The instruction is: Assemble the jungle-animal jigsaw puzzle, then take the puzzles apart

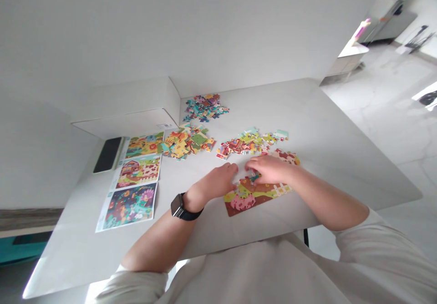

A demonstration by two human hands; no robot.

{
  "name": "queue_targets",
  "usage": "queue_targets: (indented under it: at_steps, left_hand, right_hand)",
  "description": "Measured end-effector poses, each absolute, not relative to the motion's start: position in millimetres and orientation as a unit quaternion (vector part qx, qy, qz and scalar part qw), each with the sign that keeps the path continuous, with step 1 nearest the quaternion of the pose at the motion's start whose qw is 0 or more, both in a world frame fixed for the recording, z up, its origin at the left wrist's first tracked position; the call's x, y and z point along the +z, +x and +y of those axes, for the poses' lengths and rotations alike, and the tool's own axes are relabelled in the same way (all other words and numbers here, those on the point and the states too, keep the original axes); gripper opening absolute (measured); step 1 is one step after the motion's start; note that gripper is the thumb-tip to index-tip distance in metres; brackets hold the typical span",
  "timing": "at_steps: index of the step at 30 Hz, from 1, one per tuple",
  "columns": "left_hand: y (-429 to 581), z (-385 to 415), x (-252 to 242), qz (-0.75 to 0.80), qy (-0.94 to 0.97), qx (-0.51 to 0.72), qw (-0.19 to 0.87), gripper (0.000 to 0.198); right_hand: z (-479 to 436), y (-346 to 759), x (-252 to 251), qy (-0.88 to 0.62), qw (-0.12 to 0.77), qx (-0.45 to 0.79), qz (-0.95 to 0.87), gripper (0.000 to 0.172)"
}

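A partly joined jigsaw puzzle [241, 202] lies on the table in front of me, with a pink pig, brown ground and a white fence along its lower part. My right hand [269, 169] reaches over its upper middle, fingers bent down around a small puzzle piece [254, 177] with teal on it. Whether that piece is lifted or lying in the puzzle, I cannot tell. At the puzzle's upper left edge is my left hand [221, 179], a dark watch on its wrist. Its fingers are curved, the thumb is apart from them, and no piece shows between them.
Loose red and green pieces [241, 144] lie just beyond my hands. Further off are a yellow-green heap [187, 142] and a blue-purple heap [205, 107]. At left are three picture sheets [131, 206], a phone [108, 154] and a white box [136, 101].
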State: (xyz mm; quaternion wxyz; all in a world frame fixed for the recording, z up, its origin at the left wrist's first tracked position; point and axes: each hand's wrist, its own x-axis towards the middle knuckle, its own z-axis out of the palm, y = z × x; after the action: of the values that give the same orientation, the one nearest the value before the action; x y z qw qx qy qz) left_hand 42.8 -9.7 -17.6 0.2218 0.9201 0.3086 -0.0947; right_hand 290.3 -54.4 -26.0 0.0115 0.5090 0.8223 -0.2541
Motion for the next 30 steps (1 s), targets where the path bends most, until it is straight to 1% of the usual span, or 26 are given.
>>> queue_targets:
  at_steps: [2,4,6,8,9,10,11,12,14,15,16,17,18,20,21,25,28,30]
  left_hand:
    - [40,-7,-20,0.306,0.917,-0.101,0.237,0.043]
    - [38,-4,-17,0.310,0.907,-0.125,0.256,0.043]
    - [36,1,-10,0.307,0.897,-0.147,0.281,0.034]
    - [32,7,-1,0.300,0.896,-0.138,0.297,0.023]
    - [31,9,2,0.299,0.899,-0.124,0.295,0.021]
    - [30,9,5,0.298,0.904,-0.111,0.286,0.025]
    - [29,7,6,0.298,0.909,-0.106,0.271,0.032]
    - [30,3,7,0.297,0.914,-0.111,0.253,0.041]
    - [33,-11,6,0.295,0.919,-0.146,0.217,0.058]
    - [36,-20,4,0.297,0.920,-0.163,0.199,0.061]
    - [39,-28,2,0.303,0.919,-0.176,0.178,0.060]
    - [42,-35,0,0.307,0.921,-0.178,0.161,0.057]
    - [44,-40,-2,0.303,0.923,-0.177,0.155,0.049]
    - [45,-42,-2,0.291,0.926,-0.172,0.168,0.032]
    - [44,-40,-1,0.284,0.926,-0.166,0.185,0.028]
    - [34,-16,18,0.261,0.917,-0.118,0.278,0.024]
    - [28,2,31,0.276,0.902,-0.041,0.331,0.021]
    - [28,10,30,0.291,0.887,-0.004,0.357,0.021]
  right_hand:
    - [-55,288,-29,0.507,0.011,-0.255,0.823,0.042]
    - [-54,288,-31,0.508,0.011,-0.264,0.820,0.034]
    - [-54,291,-30,0.513,0.013,-0.276,0.813,0.026]
    - [-53,294,-28,0.514,0.008,-0.283,0.810,0.016]
    - [-53,296,-27,0.512,0.001,-0.284,0.810,0.011]
    - [-53,297,-25,0.510,-0.008,-0.284,0.812,0.008]
    - [-53,297,-24,0.509,-0.016,-0.284,0.813,0.008]
    - [-55,296,-22,0.509,-0.022,-0.282,0.813,0.011]
    - [-60,292,-19,0.514,-0.016,-0.272,0.813,0.028]
    - [-63,288,-18,0.518,-0.005,-0.260,0.815,0.035]
    - [-66,283,-17,0.520,0.009,-0.245,0.818,0.039]
    - [-70,278,-15,0.521,0.022,-0.228,0.822,0.038]
    - [-72,273,-14,0.521,0.032,-0.215,0.826,0.035]
    - [-75,267,-13,0.523,0.034,-0.209,0.826,0.030]
    - [-75,267,-13,0.524,0.025,-0.217,0.823,0.029]
    - [-64,280,-20,0.525,-0.045,-0.296,0.796,0.023]
    - [-52,293,-29,0.536,-0.100,-0.367,0.753,0.017]
    - [-46,299,-34,0.539,-0.133,-0.401,0.729,0.014]
